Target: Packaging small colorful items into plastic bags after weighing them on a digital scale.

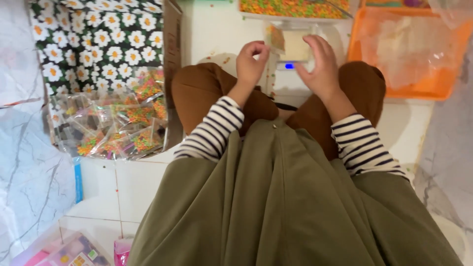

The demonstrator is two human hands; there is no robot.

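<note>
White floor tiles, scale far centre: left hand pinches a small clear bag, right hand hovers spread; one tilt could spill beads.

We record a floor of white square ceramic tiles with thin grey grout lines. At left we note a pale grey marble-patterned sheet. Far left stands a brown cardboard box lined with black cloth printed with white daisies. Far right we list an orange rectangular plastic tray. At the right edge, more grey marbled surface. Near left, a clear plastic lidded case. Light is soft and even.
</note>
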